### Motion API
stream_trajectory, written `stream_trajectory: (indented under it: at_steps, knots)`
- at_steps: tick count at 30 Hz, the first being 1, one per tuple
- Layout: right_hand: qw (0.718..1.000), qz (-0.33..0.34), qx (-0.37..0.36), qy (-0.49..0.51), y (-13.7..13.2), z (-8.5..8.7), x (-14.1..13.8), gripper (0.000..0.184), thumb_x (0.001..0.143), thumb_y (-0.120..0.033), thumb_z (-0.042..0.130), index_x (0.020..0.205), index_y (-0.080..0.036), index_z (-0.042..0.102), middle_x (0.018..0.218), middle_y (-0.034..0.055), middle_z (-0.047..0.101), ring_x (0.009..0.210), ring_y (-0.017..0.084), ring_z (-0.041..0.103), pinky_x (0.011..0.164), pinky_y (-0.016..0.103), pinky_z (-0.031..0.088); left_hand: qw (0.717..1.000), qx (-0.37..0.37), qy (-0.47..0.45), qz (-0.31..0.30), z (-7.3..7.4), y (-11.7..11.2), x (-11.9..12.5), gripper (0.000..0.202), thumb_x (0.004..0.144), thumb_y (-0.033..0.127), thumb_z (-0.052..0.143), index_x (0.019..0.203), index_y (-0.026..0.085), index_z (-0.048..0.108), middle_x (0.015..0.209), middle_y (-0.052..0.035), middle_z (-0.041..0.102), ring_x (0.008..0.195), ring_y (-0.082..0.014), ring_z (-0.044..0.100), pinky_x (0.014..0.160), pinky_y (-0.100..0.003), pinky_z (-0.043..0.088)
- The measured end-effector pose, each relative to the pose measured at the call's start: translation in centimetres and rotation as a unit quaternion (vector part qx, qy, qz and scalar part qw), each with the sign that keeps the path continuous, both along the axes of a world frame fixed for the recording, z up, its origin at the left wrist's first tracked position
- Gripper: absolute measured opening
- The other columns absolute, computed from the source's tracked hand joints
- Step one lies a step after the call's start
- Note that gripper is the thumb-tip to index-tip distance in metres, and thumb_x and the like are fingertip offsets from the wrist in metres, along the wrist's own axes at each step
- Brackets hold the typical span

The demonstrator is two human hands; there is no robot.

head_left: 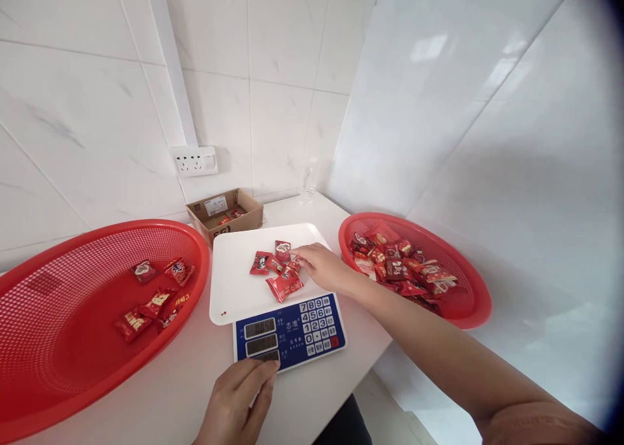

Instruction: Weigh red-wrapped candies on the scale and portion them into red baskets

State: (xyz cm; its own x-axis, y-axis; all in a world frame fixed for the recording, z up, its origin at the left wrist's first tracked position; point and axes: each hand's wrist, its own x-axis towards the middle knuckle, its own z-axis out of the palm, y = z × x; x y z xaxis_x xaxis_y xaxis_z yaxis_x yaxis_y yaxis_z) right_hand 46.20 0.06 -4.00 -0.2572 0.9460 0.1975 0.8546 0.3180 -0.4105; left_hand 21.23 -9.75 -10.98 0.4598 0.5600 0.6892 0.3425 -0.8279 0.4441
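Right hand (319,266) is touching packets (283,284) on the centre scale (293,331), left hand (240,401) is curling at its lower edge, grips unclear; lower-left basket (73,302) is holding few, right-side basket (480,307) many.

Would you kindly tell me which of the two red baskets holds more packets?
The right-hand basket: its packets form a heap, while the left-hand basket holds only a few.

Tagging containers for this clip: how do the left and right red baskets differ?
The left basket holds a few spread-out packets; the right basket holds a dense heap.
The left basket is cut off by the picture's edge; the right basket is partly hidden by the right forearm.
Both are red and perforated.
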Motion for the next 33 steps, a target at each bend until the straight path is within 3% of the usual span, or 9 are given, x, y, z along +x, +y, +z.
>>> stream_trajectory:
  at_steps: [4, 8, 13, 16, 21, 24, 28, 33]
  knots:
    - [0.998, 0.023, 0.004, -0.053, 0.3, -0.5, 1.0, 0.042, 0.081, -0.002, 0.045, 0.11, -0.021, 0.069, 0.114, 0.0079, 0.068, 0.11, 0.024, 0.055, 0.095, 0.042, 0.044, 1.0, 0.005, -0.004, 0.004, 0.1, 0.0, 0.0, 0.018, 0.088, 0.016, 0.051, 0.1, 0.022, 0.062, 0.075, -0.0021, 0.072, 0.063, -0.0103, 0.068, 0.057, -0.016, 0.054]
    - [0.998, 0.011, 0.014, -0.062, -0.1, 0.3, 0.8, 0.037, 0.081, -0.003, 0.047, 0.104, -0.02, 0.072, 0.112, 0.0093, 0.068, 0.11, 0.024, 0.055, 0.095, 0.041, 0.045, 1.0, 0.002, -0.007, 0.005, 0.2, 0.0, 0.1, 0.018, 0.088, 0.017, 0.05, 0.1, 0.022, 0.063, 0.074, -0.0025, 0.072, 0.061, -0.0109, 0.068, 0.056, -0.016, 0.054]
    - [0.995, 0.086, 0.04, -0.014, 0.0, 0.9, -1.5, 0.033, 0.092, -0.023, 0.046, 0.12, -0.025, 0.063, 0.124, 0.0065, 0.063, 0.119, 0.022, 0.052, 0.103, 0.045, 0.039, 1.0, 0.004, -0.01, 0.002, 0.4, -0.1, 0.1, 0.018, 0.088, 0.017, 0.05, 0.1, 0.021, 0.063, 0.074, -0.0022, 0.071, 0.062, -0.01, 0.068, 0.057, -0.015, 0.054]
    - [0.991, 0.128, 0.035, -0.02, 0.2, 0.5, -2.7, 0.031, 0.092, -0.036, 0.049, 0.116, -0.025, 0.065, 0.126, 0.0065, 0.062, 0.123, 0.022, 0.049, 0.106, 0.046, 0.035, 1.0, 0.003, -0.005, 0.0, 0.4, -0.1, 0.0, 0.018, 0.088, 0.016, 0.05, 0.101, 0.021, 0.062, 0.074, -0.0027, 0.071, 0.063, -0.0102, 0.067, 0.057, -0.016, 0.054]
    - [0.988, 0.149, 0.021, -0.012, -0.4, 0.4, -2.4, 0.029, 0.092, -0.038, 0.049, 0.109, -0.024, 0.068, 0.12, 0.006, 0.065, 0.119, 0.021, 0.052, 0.105, 0.042, 0.037, 1.0, 0.001, 0.003, -0.002, 0.0, 0.0, -0.3, 0.022, 0.087, 0.015, 0.052, 0.104, 0.022, 0.062, 0.076, -0.003, 0.072, 0.064, -0.0113, 0.068, 0.058, -0.017, 0.054]
    - [0.995, 0.089, 0.027, 0.025, -1.0, 1.5, -0.1, 0.032, 0.092, -0.038, 0.048, 0.117, -0.025, 0.064, 0.127, 0.0062, 0.061, 0.124, 0.021, 0.049, 0.106, 0.041, 0.036, 1.0, -0.004, -0.001, 0.0, -0.1, -0.1, -0.4, 0.022, 0.086, 0.014, 0.052, 0.103, 0.022, 0.063, 0.076, -0.0025, 0.072, 0.064, -0.0107, 0.068, 0.059, -0.016, 0.054]
    - [0.996, -0.085, 0.0, 0.013, -1.6, 3.1, 5.2, 0.032, 0.092, -0.028, 0.044, 0.115, -0.023, 0.065, 0.122, 0.0073, 0.063, 0.115, 0.022, 0.055, 0.101, 0.037, 0.039, 1.0, 0.004, -0.012, 0.0, -0.1, 0.0, -0.3, 0.021, 0.086, 0.014, 0.052, 0.103, 0.021, 0.064, 0.076, -0.0024, 0.072, 0.065, -0.0103, 0.068, 0.061, -0.015, 0.054]
    - [0.948, -0.263, -0.138, -0.113, -2.7, 2.1, 12.4, 0.029, 0.087, -0.016, 0.044, 0.106, -0.019, 0.067, 0.107, 0.0094, 0.069, 0.095, 0.023, 0.062, 0.084, 0.031, 0.043, 1.0, 0.012, -0.001, -0.004, -0.7, 0.4, -0.5, 0.019, 0.089, 0.022, 0.052, 0.101, 0.022, 0.065, 0.08, -0.0019, 0.074, 0.069, -0.0102, 0.07, 0.064, -0.013, 0.055]
